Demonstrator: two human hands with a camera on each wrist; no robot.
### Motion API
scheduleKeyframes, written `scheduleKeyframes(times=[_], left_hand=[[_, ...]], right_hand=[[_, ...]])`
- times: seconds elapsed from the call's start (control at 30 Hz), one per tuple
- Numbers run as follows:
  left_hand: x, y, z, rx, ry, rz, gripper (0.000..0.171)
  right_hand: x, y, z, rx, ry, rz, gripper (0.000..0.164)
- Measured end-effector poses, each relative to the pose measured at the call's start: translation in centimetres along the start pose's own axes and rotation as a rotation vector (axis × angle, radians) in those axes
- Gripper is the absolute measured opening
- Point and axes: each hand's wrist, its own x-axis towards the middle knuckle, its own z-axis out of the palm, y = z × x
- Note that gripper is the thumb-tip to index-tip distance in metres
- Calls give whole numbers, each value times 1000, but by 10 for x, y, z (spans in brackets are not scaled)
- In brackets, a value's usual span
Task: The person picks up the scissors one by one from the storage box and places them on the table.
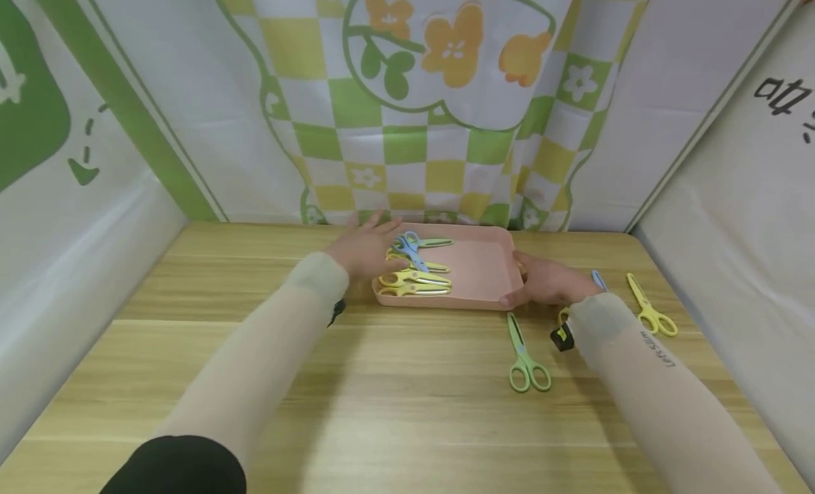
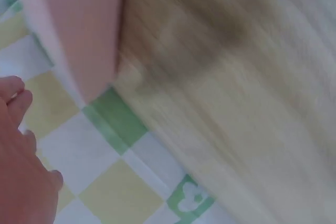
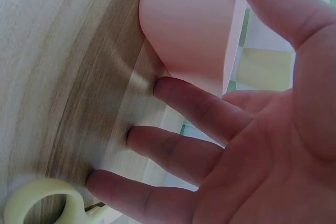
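A shallow pink tray (image 1: 482, 267) stands at the back of the table. Several scissors lie at its left end: yellow ones (image 1: 414, 277), a blue pair (image 1: 409, 248) and a green pair (image 1: 436, 243). My left hand (image 1: 361, 252), fingers spread, is at the tray's left end; in the left wrist view its fingers show apart from the pink wall (image 2: 84, 30). At the right end is my right hand (image 1: 549, 278), thumb at the near corner. Its fingers (image 3: 181, 153) extend loosely beside the tray wall (image 3: 189, 19) in the right wrist view, tips down at the tabletop.
Right of the tray, green scissors (image 1: 521, 354) lie on the wooden table (image 1: 407, 402). Yellow scissors (image 1: 646, 308) rest farther right, and a blue tip (image 1: 597, 279) shows behind my right wrist. A checked cloth (image 1: 407, 144) hangs directly behind the tray.
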Motion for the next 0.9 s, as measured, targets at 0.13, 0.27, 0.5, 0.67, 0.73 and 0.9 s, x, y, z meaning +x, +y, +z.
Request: scheduleKeyframes(times=[0.13, 0.27, 0.5, 0.67, 0.73, 0.9], left_hand=[[10, 1, 2, 41, -81, -32, 81], [15, 3, 1, 24, -113, -73, 69], [21, 7, 2, 76, -54, -51, 38], [22, 7, 4, 73, -48, -52, 27], [23, 7, 3, 42, -6, -55, 24], [23, 9, -5, 59, 15, -86, 47]], right_hand=[[-1, 1, 0, -8, 0, 9, 124], [-1, 1, 0, -38, -3, 21, 124], [1, 2, 1, -63, -14, 2, 122], [3, 5, 2, -72, -8, 5, 123], [3, 5, 2, -69, -3, 11, 123], [1, 4, 1, -63, -1, 13, 122]])
